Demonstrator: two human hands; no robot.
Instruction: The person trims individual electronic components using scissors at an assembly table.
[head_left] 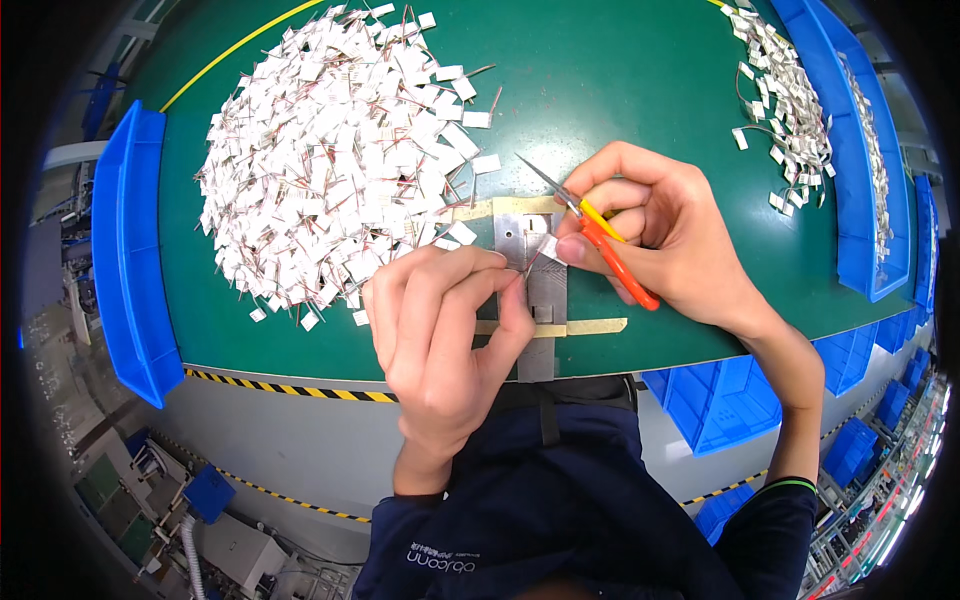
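Note:
My left hand is closed in a pinch on the thin wire of a small white connector. The thumb of my right hand touches that connector's edge. In the same right hand lie slim pointed snips with orange and yellow handles, their dark tip aimed up and to the left. Under both hands sits a narrow metal fixture, held to the table by strips of cream tape. A white piece rests in its upper part. My fingers hide some of the fixture.
A big heap of white wired connectors covers the left of the green table. Another, smaller pile lies at the far right. Blue trays stand at the left and right edges; blue bins sit below the near edge.

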